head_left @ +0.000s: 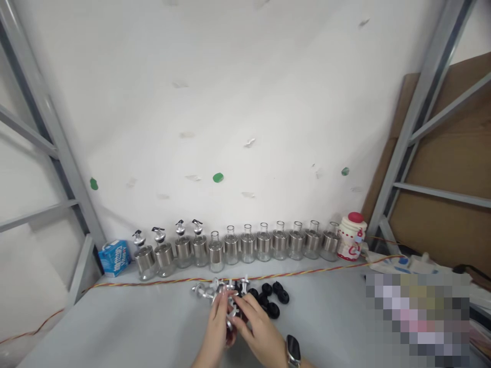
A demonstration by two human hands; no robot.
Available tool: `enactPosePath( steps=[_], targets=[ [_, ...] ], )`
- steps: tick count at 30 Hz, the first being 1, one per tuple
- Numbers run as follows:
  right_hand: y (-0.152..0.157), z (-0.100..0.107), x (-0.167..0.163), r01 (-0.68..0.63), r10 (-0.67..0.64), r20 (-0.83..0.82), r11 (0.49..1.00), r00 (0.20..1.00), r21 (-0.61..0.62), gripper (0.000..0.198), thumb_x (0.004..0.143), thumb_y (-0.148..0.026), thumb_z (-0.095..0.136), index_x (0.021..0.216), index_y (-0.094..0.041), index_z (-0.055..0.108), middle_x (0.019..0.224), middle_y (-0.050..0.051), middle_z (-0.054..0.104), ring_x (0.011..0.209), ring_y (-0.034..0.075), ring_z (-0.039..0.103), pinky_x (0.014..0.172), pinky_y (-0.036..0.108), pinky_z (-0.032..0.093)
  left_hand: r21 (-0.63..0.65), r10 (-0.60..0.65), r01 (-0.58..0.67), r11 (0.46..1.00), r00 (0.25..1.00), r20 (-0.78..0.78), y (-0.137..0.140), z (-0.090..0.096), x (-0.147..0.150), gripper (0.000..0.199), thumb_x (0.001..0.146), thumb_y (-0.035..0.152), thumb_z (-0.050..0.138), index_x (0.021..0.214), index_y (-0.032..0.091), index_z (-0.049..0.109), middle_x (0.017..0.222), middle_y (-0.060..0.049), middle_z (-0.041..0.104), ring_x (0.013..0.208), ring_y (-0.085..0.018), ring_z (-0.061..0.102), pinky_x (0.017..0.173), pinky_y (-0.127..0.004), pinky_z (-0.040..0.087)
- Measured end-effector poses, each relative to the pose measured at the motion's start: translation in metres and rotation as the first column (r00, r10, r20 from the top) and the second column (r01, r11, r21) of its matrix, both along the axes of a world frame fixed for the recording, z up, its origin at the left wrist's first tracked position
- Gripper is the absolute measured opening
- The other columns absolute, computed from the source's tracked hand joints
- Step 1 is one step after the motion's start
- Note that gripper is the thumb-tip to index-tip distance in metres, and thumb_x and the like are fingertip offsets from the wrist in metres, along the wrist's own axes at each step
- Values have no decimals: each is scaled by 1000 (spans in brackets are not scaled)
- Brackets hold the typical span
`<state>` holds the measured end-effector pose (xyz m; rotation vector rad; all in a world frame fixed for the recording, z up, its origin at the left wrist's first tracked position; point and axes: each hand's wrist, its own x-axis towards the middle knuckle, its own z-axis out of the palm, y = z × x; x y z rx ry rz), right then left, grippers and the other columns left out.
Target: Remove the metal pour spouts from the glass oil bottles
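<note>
My left hand (218,319) and my right hand (256,323) come together low in the middle of the view. Both have their fingers closed around a silver pourer top (235,311), which they partly hide. Just beyond my fingers lies a loose pile of silver pourer tops (205,290). Several round black rubber stoppers (273,309) are scattered to the right of that pile, close to my right hand. A smartwatch (293,348) sits on my right wrist.
A row of glass bottles with steel bands (264,243) stands along the wall. Several at its left end carry pourers (159,234). A blue box (115,258) and a white-and-red jar (351,237) flank them. A twisted cable (174,280) crosses the grey table (146,322).
</note>
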<state>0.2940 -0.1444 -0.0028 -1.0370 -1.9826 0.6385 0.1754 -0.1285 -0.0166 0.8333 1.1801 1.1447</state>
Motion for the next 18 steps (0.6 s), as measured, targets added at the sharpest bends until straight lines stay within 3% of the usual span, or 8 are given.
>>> enactPosePath(
  steps=[4, 10, 14, 18],
  targets=[
    [2, -1, 1, 34, -34, -7, 999, 999, 2, 20, 87, -23, 39, 97, -21, 56, 91, 4, 54, 86, 14, 52, 79, 25, 42, -29, -24, 24, 999, 1000, 1, 1, -2, 2, 59, 55, 64, 53, 90, 16, 50, 39, 9, 44, 22, -7, 36, 25, -17, 16],
    [-2, -2, -5, 41, -41, -9, 999, 999, -34, 30, 83, -28, 46, 112, -21, 47, 103, 5, 52, 95, 16, 51, 85, 26, 40, -29, 63, -61, 998, 994, 91, 2, -2, -1, 53, 57, 56, 56, 93, 18, 49, 43, 11, 42, 22, -4, 32, 26, -16, 15],
    [-2, -3, -8, 94, -94, -3, 995, 996, -45, 22, 84, -29, 45, 103, -20, 51, 98, 5, 54, 94, 17, 52, 83, 27, 41, 3, 27, -28, 1000, 988, 154, 2, 0, 0, 51, 54, 56, 59, 87, 17, 51, 45, 11, 39, 24, -4, 33, 25, -16, 18],
    [-2, -4, -9, 113, -113, 34, 994, 993, 12, 17, 85, -27, 42, 98, -19, 50, 95, 5, 55, 91, 17, 53, 80, 27, 43, -53, -1, 6, 999, 997, 80, -1, 3, 3, 49, 62, 59, 50, 88, 18, 50, 39, 11, 40, 22, -6, 34, 26, -16, 14]
  ],
)
